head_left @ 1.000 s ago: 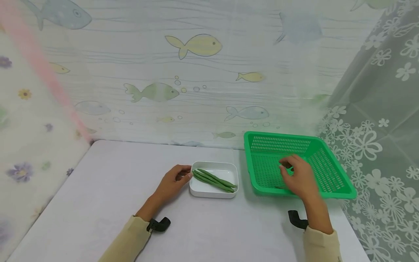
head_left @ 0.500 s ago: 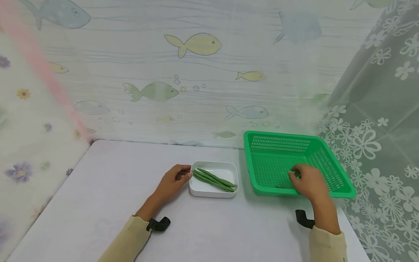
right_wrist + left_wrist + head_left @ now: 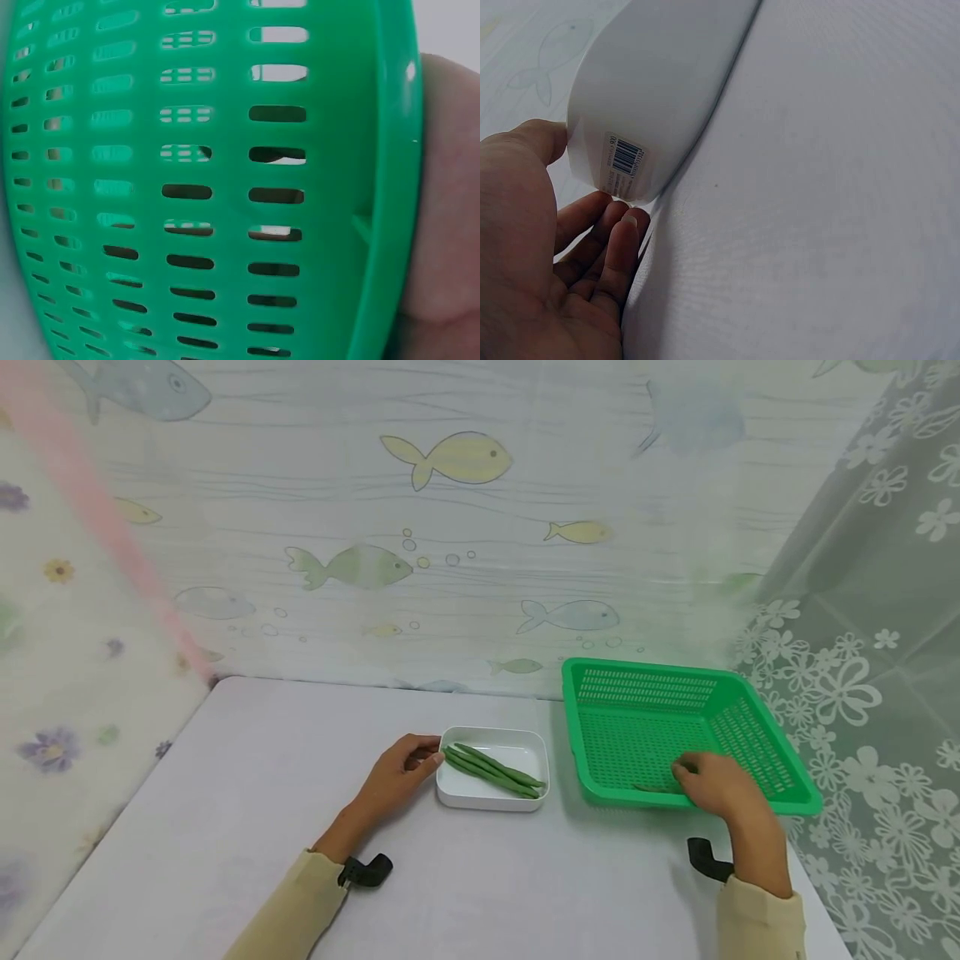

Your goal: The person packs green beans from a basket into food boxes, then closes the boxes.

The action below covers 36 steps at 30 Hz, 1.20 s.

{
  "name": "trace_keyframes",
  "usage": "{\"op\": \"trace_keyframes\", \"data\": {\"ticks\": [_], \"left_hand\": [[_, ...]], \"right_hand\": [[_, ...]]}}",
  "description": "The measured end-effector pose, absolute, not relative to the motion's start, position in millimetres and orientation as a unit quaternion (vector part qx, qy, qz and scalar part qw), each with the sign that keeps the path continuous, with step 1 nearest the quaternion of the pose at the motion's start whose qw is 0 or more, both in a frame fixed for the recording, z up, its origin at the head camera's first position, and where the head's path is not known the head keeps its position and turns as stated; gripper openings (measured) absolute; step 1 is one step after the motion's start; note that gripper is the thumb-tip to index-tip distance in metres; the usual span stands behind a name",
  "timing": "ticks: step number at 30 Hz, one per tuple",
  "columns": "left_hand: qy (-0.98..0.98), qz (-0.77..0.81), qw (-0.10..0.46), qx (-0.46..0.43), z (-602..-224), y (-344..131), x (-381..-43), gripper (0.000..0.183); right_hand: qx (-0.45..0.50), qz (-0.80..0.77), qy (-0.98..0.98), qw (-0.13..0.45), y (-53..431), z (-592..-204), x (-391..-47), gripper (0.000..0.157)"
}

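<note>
Several green beans [image 3: 491,770] lie in a small white dish [image 3: 495,805]. My left hand [image 3: 399,770] touches the dish's left end; in the left wrist view its thumb rests at the rim and its fingers lie against the wall, beside a barcode label [image 3: 624,159]. My right hand [image 3: 716,783] reaches over the front rim of a green plastic basket [image 3: 645,672], fingers bent down inside it. Just left of those fingers, a thin dark strip, perhaps a bean [image 3: 651,788], shows by the front wall. The fingertips are hidden, and slotted basket wall [image 3: 330,172] fills most of the right wrist view.
Dish and basket stand side by side on a white-covered table [image 3: 300,718], with a narrow gap between them. A fish-print curtain [image 3: 450,610] hangs at the back. A lace-patterned curtain [image 3: 885,735] hangs close to the basket's right side.
My right hand has moved right and lower, from over the basket's middle to inside its front wall. The left hand, dish and beans have stayed in place.
</note>
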<state>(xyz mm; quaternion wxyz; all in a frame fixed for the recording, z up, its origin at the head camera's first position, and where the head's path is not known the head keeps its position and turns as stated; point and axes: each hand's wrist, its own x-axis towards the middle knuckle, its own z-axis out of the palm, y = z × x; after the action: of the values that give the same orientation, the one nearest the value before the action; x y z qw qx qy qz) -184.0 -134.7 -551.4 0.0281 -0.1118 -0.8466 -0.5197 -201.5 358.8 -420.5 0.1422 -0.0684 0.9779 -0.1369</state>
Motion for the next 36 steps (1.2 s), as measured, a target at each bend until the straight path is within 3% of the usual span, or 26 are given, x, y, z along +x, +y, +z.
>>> {"op": "trace_keyframes", "data": {"ticks": [7,36], "left_hand": [[-0.848,-0.517,0.033,-0.111,-550.1,-133.4,-183.1,0.042],[-0.85,-0.519,0.024,-0.09,-549.7,-129.7,-176.6,0.041]], "right_hand": [[-0.068,-0.118,0.975,0.178,358.5,-424.1,-205.4,0.051],[-0.076,-0.127,0.965,0.214,361.6,-423.6,-209.1,0.06]]}}
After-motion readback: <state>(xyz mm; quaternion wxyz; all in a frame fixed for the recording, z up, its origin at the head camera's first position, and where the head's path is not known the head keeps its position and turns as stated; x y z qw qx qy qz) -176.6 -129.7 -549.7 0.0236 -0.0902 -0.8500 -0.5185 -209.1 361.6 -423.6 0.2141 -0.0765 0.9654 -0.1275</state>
